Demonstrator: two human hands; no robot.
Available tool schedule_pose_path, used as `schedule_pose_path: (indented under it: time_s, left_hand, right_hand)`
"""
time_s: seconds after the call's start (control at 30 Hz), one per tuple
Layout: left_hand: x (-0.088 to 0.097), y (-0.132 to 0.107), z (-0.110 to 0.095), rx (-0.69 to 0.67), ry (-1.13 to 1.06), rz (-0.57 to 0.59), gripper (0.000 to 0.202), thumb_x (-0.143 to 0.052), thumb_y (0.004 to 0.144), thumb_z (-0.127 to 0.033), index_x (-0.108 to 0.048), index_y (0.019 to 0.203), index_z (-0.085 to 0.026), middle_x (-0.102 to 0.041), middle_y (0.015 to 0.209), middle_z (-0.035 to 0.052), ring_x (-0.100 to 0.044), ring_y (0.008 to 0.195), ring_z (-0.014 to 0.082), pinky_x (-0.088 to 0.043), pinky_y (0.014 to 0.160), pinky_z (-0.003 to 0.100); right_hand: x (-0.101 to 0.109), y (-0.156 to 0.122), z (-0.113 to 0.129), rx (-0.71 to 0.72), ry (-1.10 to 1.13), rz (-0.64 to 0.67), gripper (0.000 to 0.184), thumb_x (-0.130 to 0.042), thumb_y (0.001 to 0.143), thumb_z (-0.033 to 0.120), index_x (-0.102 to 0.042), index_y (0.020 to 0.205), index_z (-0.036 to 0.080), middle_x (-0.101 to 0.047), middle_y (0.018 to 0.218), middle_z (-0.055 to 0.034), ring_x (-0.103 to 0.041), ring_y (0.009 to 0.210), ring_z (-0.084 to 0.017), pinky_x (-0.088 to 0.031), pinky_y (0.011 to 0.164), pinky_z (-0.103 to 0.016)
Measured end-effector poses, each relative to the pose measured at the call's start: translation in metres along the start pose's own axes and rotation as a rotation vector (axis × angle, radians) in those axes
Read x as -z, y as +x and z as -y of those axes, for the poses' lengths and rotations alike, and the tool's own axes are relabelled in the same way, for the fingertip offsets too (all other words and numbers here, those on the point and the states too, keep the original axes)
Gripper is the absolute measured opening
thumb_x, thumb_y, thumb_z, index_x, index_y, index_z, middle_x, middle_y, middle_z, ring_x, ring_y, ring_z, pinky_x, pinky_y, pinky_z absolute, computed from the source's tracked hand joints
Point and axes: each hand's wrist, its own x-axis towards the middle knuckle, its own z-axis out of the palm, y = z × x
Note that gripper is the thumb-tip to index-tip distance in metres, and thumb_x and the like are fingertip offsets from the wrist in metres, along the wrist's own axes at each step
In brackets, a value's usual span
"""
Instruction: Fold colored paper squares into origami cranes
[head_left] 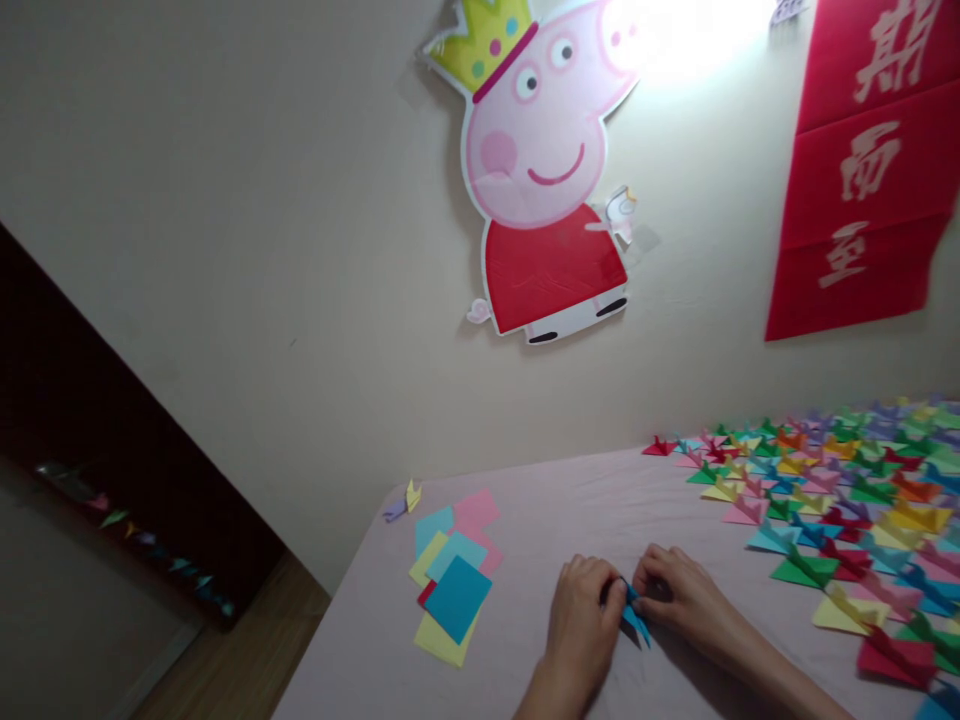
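Observation:
Between my two hands, just above the pale pink cloth, is a small blue folded paper (pixel 637 624) with narrow pointed ends hanging down. My left hand (pixel 589 612) pinches its left side between thumb and fingers. On its upper right side, the thumb and forefinger of my right hand (pixel 679 592) are closed on the same paper. My fingers hide part of its folds. Left of my hands lie loose square sheets, with a blue sheet (pixel 463 598) on top and a yellow sheet (pixel 448 640) partly under it.
Rows of folded paper cranes (pixel 806 570) in many colours cover the right of the cloth-covered surface (pixel 585 500). A yellow and a purple folded piece (pixel 397 507) lie at its far left corner. A wall with a pig cutout (pixel 555 265) and red banner (pixel 862 190) rises behind.

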Motion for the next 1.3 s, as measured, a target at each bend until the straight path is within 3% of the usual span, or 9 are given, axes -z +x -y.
schedule_pose_path:
  time_s: [0.2,0.43,0.73,0.87,0.93,1.03,1.1,1.17,1.3]
  left_hand:
    - [0.005,0.000,-0.006,-0.010,0.017,0.046,0.008,-0.063,0.079,-0.022,-0.062,0.087,-0.021,-0.064,0.089,-0.0001,-0.054,0.090,0.0199,-0.036,0.083,0.032]
    - [-0.004,0.002,-0.001,0.005,0.015,0.000,0.007,-0.057,0.087,-0.020,-0.061,0.081,-0.021,-0.064,0.086,0.0005,-0.053,0.088,0.0196,-0.035,0.080,0.032]
    - [0.002,0.001,-0.004,0.006,-0.042,-0.004,0.014,-0.053,0.089,-0.020,-0.060,0.077,-0.021,-0.064,0.083,0.0009,-0.054,0.087,0.0200,-0.035,0.081,0.033]
    - [0.001,0.001,-0.003,0.092,-0.245,-0.091,0.009,-0.057,0.086,-0.023,-0.063,0.092,-0.020,-0.064,0.098,0.0040,-0.055,0.093,0.0201,-0.039,0.084,0.032]
    - [-0.003,0.002,-0.005,0.255,-0.466,-0.148,0.027,-0.059,0.084,-0.029,-0.060,0.108,-0.018,-0.063,0.106,0.0071,-0.057,0.095,0.0204,-0.043,0.084,0.031]
    - [-0.012,0.007,-0.010,0.467,-0.951,-0.071,0.048,-0.063,0.079,-0.040,-0.056,0.117,-0.013,-0.065,0.102,0.0102,-0.061,0.092,0.0216,-0.047,0.078,0.030]
    - [-0.018,0.009,-0.014,0.483,-1.176,0.015,0.051,-0.066,0.072,-0.041,-0.059,0.113,-0.011,-0.067,0.098,0.0106,-0.063,0.090,0.0223,-0.048,0.075,0.029]
    - [-0.022,0.008,-0.015,0.449,-1.224,0.054,0.048,-0.068,0.069,-0.039,-0.063,0.107,-0.011,-0.068,0.093,0.0099,-0.064,0.087,0.0226,-0.048,0.074,0.029]
    - [-0.029,0.003,-0.008,0.448,-1.003,0.011,0.032,-0.066,0.072,-0.036,-0.067,0.095,-0.014,-0.068,0.084,0.0057,-0.061,0.085,0.0221,-0.047,0.080,0.031]
  right_hand:
    - [-0.004,0.002,-0.004,0.004,-0.001,-0.021,0.007,-0.060,0.067,0.025,-0.066,0.066,0.023,-0.068,0.078,-0.0031,-0.059,0.082,-0.024,-0.042,0.074,-0.033]
    - [-0.005,0.002,-0.003,0.015,-0.006,-0.042,0.007,-0.061,0.068,0.028,-0.066,0.065,0.024,-0.067,0.074,-0.0025,-0.059,0.078,-0.023,-0.042,0.072,-0.032]
    - [-0.002,0.003,-0.006,0.042,0.089,-0.033,0.010,-0.063,0.067,0.030,-0.066,0.060,0.024,-0.066,0.070,-0.0017,-0.058,0.075,-0.023,-0.042,0.072,-0.033]
    - [0.001,0.002,-0.001,0.029,0.258,-0.096,0.016,-0.062,0.071,0.036,-0.060,0.060,0.024,-0.063,0.065,-0.0006,-0.057,0.071,-0.022,-0.043,0.068,-0.032]
    - [0.003,0.002,0.003,0.029,0.385,-0.171,0.023,-0.060,0.075,0.043,-0.058,0.062,0.024,-0.060,0.065,-0.0002,-0.057,0.069,-0.021,-0.045,0.065,-0.031]
    - [0.003,0.002,0.006,0.059,0.484,-0.262,0.029,-0.057,0.080,0.047,-0.056,0.064,0.024,-0.057,0.067,0.0001,-0.056,0.067,-0.021,-0.046,0.063,-0.032]
    - [0.000,0.001,0.007,0.081,0.465,-0.284,0.028,-0.057,0.082,0.046,-0.055,0.064,0.024,-0.057,0.067,0.0001,-0.056,0.066,-0.021,-0.046,0.062,-0.032]
    - [-0.002,0.000,0.008,0.106,0.381,-0.300,0.026,-0.055,0.083,0.042,-0.054,0.065,0.025,-0.057,0.066,-0.0001,-0.055,0.066,-0.021,-0.046,0.062,-0.032]
    - [-0.005,-0.003,0.010,0.242,0.164,-0.315,0.012,-0.054,0.083,0.029,-0.059,0.074,0.025,-0.063,0.076,-0.0035,-0.057,0.076,-0.024,-0.048,0.073,-0.038]
